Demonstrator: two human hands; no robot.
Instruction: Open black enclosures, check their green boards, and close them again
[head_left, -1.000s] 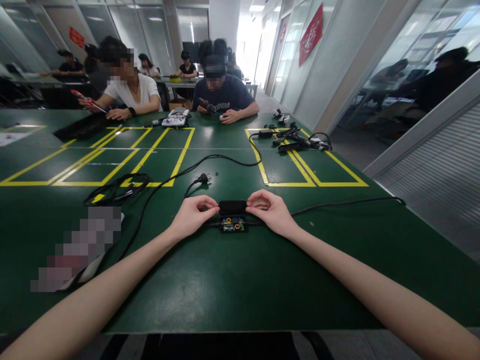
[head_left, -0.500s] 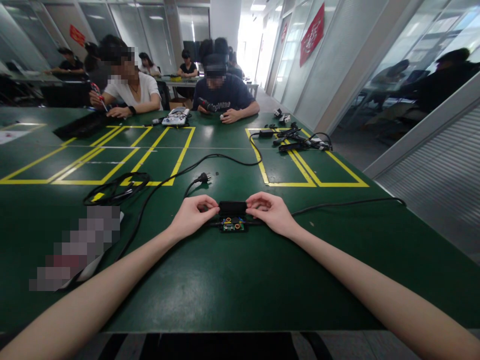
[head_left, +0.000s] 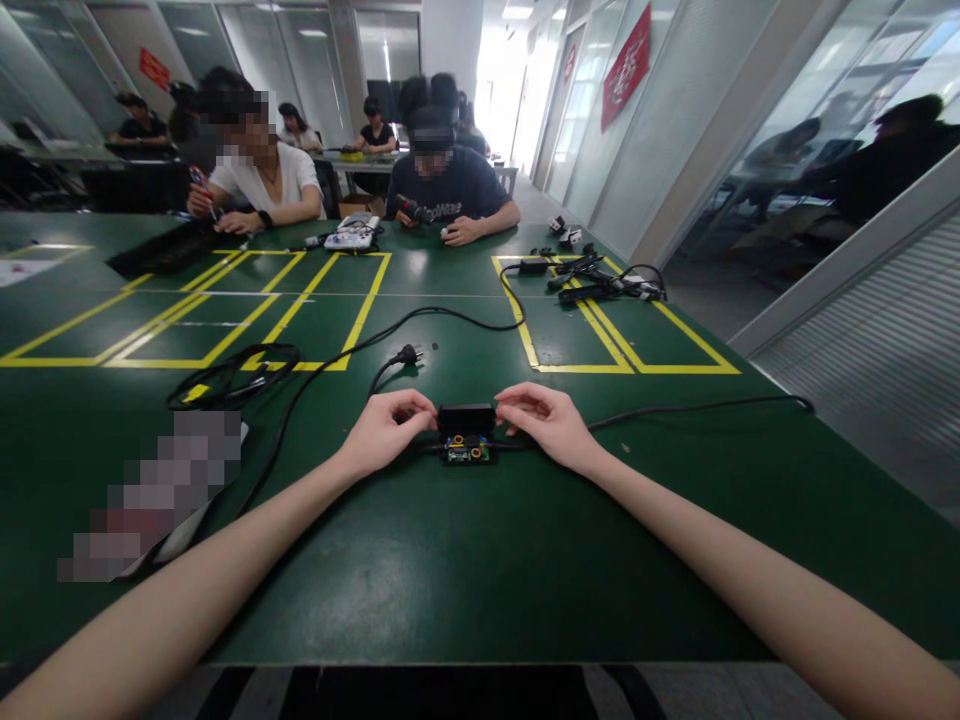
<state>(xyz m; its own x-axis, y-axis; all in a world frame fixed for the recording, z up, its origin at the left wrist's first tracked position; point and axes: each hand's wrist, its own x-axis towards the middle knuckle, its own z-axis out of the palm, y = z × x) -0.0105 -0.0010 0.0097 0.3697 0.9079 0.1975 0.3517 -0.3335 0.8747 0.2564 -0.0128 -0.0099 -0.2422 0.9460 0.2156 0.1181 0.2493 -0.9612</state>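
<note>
A black plastic cover [head_left: 466,417] stands tilted up behind a small circuit board [head_left: 466,449]. The board, with copper-wound coils on it, sits in a black lower casing, and a black cable leaves each side. My left hand [head_left: 386,428] pinches the cover's left end between thumb and fingers. At its right end, my right hand [head_left: 546,425] has thumb and fingers closed on the cover's edge. The hands' undersides and part of the cables behind the fingers are hidden.
Left of my arm lies a blurred-out flat object [head_left: 172,490]. Behind it is a coiled black cable [head_left: 236,375]; a power plug [head_left: 407,356] lies beyond my left hand. Black adapters and cables [head_left: 592,280] lie far right. Two people sit across the green table [head_left: 420,590].
The cover stands slightly more upright, and my right fingers have shifted a little at its end. Across the table, a person's hand with a red-handled tool has moved right.
</note>
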